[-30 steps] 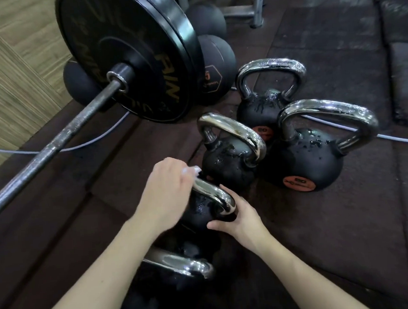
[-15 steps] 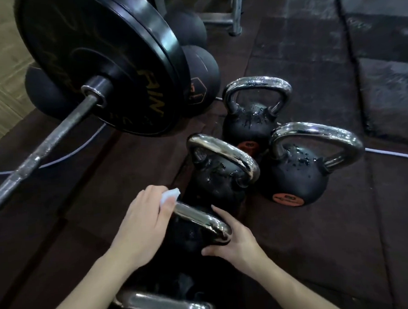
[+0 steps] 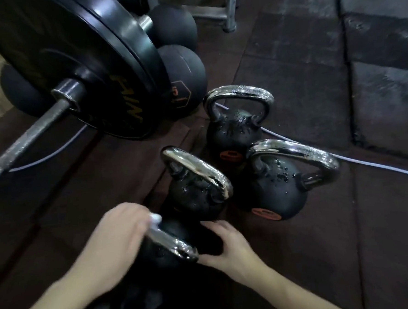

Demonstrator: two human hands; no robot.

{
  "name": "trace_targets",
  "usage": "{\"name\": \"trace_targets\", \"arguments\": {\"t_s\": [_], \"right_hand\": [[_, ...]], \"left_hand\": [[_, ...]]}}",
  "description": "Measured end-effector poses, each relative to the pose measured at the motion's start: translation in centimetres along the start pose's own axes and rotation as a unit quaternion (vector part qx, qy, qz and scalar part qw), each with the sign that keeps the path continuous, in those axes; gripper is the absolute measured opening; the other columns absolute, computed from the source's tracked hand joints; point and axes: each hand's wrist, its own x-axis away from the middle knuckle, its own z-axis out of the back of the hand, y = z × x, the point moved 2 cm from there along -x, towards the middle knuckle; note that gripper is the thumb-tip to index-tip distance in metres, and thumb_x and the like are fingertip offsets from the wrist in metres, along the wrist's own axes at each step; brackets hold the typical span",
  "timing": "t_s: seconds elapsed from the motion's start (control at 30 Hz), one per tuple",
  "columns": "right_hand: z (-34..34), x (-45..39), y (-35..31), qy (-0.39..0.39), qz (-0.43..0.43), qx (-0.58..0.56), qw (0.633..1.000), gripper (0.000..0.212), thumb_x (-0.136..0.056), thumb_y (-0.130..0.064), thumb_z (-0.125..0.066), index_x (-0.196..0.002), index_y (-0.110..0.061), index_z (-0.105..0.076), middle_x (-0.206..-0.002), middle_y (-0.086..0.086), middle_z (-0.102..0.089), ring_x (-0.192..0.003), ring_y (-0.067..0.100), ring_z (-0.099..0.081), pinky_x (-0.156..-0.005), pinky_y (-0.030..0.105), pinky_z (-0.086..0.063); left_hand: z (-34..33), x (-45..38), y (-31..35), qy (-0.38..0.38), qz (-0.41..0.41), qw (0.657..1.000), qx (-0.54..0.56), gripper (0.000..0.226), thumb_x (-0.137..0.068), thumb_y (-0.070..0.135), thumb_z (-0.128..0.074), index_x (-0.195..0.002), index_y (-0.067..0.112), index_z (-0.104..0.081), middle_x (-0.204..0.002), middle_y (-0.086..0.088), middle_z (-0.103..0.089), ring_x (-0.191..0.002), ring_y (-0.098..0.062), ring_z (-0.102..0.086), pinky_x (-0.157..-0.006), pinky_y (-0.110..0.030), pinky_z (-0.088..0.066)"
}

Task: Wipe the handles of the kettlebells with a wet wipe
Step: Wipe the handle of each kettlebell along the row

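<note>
Several black kettlebells with chrome handles stand on the dark floor mat. My left hand (image 3: 117,240) grips the white wet wipe (image 3: 155,218) around the left end of the nearest kettlebell's chrome handle (image 3: 172,245). My right hand (image 3: 227,246) holds the right side of that kettlebell's black body (image 3: 161,255), fingers curled against it. Just beyond stands a second kettlebell (image 3: 195,193). To its right sits a larger kettlebell (image 3: 276,188) with an orange label, and behind them a third kettlebell (image 3: 234,126). Their bodies are speckled with drops.
A barbell (image 3: 25,139) with a big black plate (image 3: 78,66) lies at the left. Black medicine balls (image 3: 184,76) sit behind the plate. A white cable (image 3: 366,163) runs across the mat. A metal frame leg (image 3: 230,9) stands at the top.
My view has drifted a little left and down, so everything sits lower in frame. My left hand with the wipe has slid down toward the left end of the handle. My right hand stays on the kettlebell.
</note>
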Motion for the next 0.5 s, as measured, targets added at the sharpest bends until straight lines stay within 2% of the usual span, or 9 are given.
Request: {"name": "trace_targets", "arguments": {"t_s": [0.07, 0.1, 0.13, 0.2, 0.3, 0.37, 0.4, 0.43, 0.5], "right_hand": [[3.0, -0.6, 0.9, 0.073, -0.007, 0.0, 0.997, 0.065, -0.066, -0.058, -0.088, -0.123, -0.036, -0.064, -0.122, -0.018, -0.058, -0.116, -0.003, -0.057, -0.105, 0.029, -0.049], [4.3, -1.1, 1.1, 0.099, -0.015, -0.005, 0.995, 0.067, -0.064, -0.058, -0.089, -0.121, -0.034, -0.062, -0.122, -0.019, -0.059, -0.117, -0.002, -0.057, -0.106, 0.03, -0.049], [5.2, -1.5, 1.0, 0.107, -0.027, -0.018, 0.994, 0.076, -0.062, -0.058, -0.091, -0.125, -0.033, -0.058, -0.127, -0.019, -0.059, -0.121, -0.002, -0.056, -0.109, 0.028, -0.047], [6.1, -2.5, 0.5, 0.094, -0.035, -0.054, 0.993, 0.102, -0.057, -0.056, -0.095, -0.144, -0.035, -0.047, -0.145, -0.02, -0.053, -0.136, -0.002, -0.048, -0.118, 0.025, -0.04], [6.4, -4.3, -0.4, 0.097, -0.017, -0.086, 0.991, 0.127, -0.056, -0.049, -0.098, -0.161, -0.036, -0.027, -0.162, -0.023, -0.033, -0.149, -0.005, -0.029, -0.125, 0.025, -0.026], [6.1, -5.6, -0.6, 0.085, -0.017, -0.096, 0.992, 0.129, -0.058, -0.045, -0.098, -0.163, -0.036, -0.023, -0.166, -0.022, -0.026, -0.152, -0.005, -0.024, -0.127, 0.026, -0.023], [6.0, -6.2, -0.4, 0.077, -0.024, -0.098, 0.992, 0.129, -0.058, -0.044, -0.099, -0.163, -0.037, -0.024, -0.166, -0.021, -0.029, -0.151, -0.004, -0.027, -0.127, 0.027, -0.024], [5.8, -6.6, -0.1, 0.072, -0.035, -0.098, 0.992, 0.128, -0.058, -0.043, -0.099, -0.162, -0.039, -0.025, -0.164, -0.02, -0.035, -0.149, -0.003, -0.033, -0.126, 0.029, -0.028], [5.4, -7.1, 0.4, 0.067, -0.046, -0.096, 0.992, 0.127, -0.057, -0.041, -0.1, -0.161, -0.042, -0.026, -0.157, -0.02, -0.046, -0.143, -0.002, -0.044, -0.123, 0.029, -0.034]], "left_hand": [[0.6, -0.5, -2.9, -0.006, 0.148, 0.986, 0.075, 0.061, -0.105, 0.065, -0.019, -0.089, 0.028, -0.063, -0.097, 0.008, -0.07, -0.095, -0.016, -0.067, -0.096, -0.045, -0.05], [0.9, -0.9, -3.7, 0.009, 0.194, 0.977, 0.092, 0.065, -0.102, 0.07, -0.018, -0.088, 0.023, -0.061, -0.094, 0.003, -0.07, -0.092, -0.02, -0.067, -0.093, -0.05, -0.051], [1.4, -1.7, -4.1, 0.043, 0.218, 0.971, 0.092, 0.062, -0.103, 0.068, -0.021, -0.09, 0.023, -0.061, -0.095, 0.001, -0.071, -0.093, -0.024, -0.067, -0.093, -0.051, -0.052], [2.2, -4.1, -3.3, 0.128, 0.235, 0.959, 0.097, 0.046, -0.108, 0.05, -0.029, -0.105, 0.023, -0.066, -0.11, 0.001, -0.073, -0.105, -0.022, -0.066, -0.1, -0.042, -0.048], [2.3, -8.9, 0.0, 0.196, 0.207, 0.95, 0.125, 0.034, -0.111, 0.035, -0.032, -0.118, 0.036, -0.065, -0.133, 0.014, -0.066, -0.128, -0.006, -0.057, -0.116, -0.024, -0.036], [0.9, -11.6, 2.3, 0.166, 0.155, 0.966, 0.124, 0.035, -0.109, 0.034, -0.032, -0.124, 0.039, -0.063, -0.14, 0.017, -0.059, -0.136, -0.002, -0.049, -0.118, -0.013, -0.026], [0.0, -12.4, 3.1, 0.139, 0.125, 0.974, 0.125, 0.038, -0.109, 0.034, -0.031, -0.131, 0.035, -0.063, -0.145, 0.013, -0.057, -0.142, -0.007, -0.046, -0.122, -0.018, -0.024], [-0.9, -12.8, 4.1, 0.11, 0.097, 0.982, 0.12, 0.043, -0.109, 0.036, -0.03, -0.137, 0.029, -0.062, -0.149, 0.008, -0.055, -0.148, -0.013, -0.041, -0.127, -0.029, -0.022], [-1.9, -12.9, 5.9, 0.072, 0.037, 0.996, 0.042, 0.049, -0.109, 0.04, -0.029, -0.141, 0.023, -0.061, -0.151, 0.0, -0.054, -0.153, -0.024, -0.034, -0.13, -0.046, -0.015]]}}
